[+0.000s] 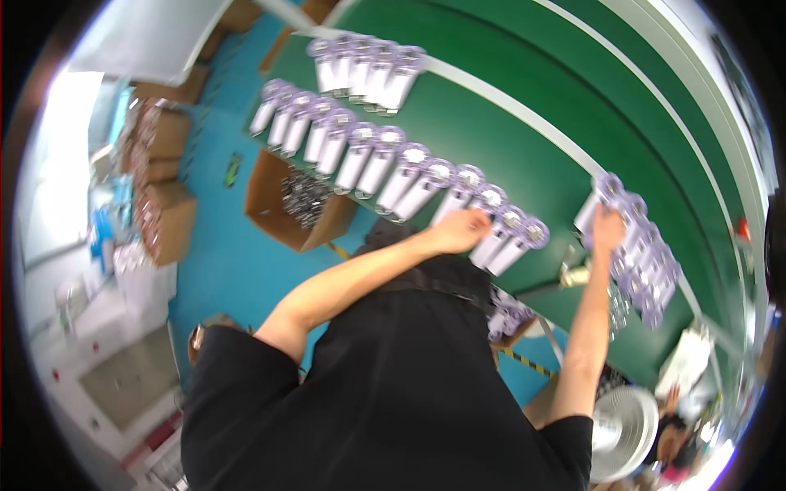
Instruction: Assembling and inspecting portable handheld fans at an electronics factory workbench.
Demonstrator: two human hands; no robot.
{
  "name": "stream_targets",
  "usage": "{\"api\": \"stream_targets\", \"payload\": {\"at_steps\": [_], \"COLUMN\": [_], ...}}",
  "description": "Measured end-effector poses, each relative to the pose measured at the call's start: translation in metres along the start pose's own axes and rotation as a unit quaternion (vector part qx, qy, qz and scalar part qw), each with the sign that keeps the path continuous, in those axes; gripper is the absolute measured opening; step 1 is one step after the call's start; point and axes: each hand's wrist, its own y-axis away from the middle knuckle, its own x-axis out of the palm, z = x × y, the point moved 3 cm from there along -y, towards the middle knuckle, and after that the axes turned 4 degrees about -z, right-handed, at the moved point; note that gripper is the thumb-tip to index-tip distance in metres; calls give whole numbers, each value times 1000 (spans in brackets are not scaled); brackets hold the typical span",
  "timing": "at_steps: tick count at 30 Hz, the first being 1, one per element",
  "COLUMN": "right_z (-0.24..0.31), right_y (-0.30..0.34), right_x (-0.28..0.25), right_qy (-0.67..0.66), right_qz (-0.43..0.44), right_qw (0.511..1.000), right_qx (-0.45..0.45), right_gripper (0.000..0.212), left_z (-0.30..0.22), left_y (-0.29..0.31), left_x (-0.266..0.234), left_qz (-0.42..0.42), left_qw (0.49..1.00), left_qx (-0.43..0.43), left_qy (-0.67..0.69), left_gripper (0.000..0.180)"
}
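Left hand (460, 232) hangs over the right end of the near row (400, 185), fingers curled in by the purple heads; whether they grip one, I can't tell. Right hand (607, 229), arm stretched out, is half closed at the upper-left end of the cluster (645, 254), its hold lost in blur. Look at the row: each long axis slants, heads away, white ends toward the body, left hand clearly nearer. Beyond, across green table (499, 131), another group (378, 82) lies far left.

Units (397, 190) wht w/ lt-purple heads (469, 175); bench (499, 137) grn; tape (526, 362) blk/yel-striped.
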Motion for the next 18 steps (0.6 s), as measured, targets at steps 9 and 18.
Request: {"api": "stream_targets", "payload": {"at_steps": [9, 18], "right_z": [34, 175], "right_y": [-20, 59], "right_x": [32, -107], "right_qy": [-119, -263], "right_qz": [100, 108], "right_qw": [987, 954], "right_qx": [31, -98], "right_gripper": [67, 43], "left_z": [-43, -80], "left_y": [-20, -75], "left_x": [6, 9], "left_qz": [-22, -7], "left_qw": [994, 944], "left_qx": [24, -28], "left_qy": [100, 330], "left_gripper": [29, 57]}}
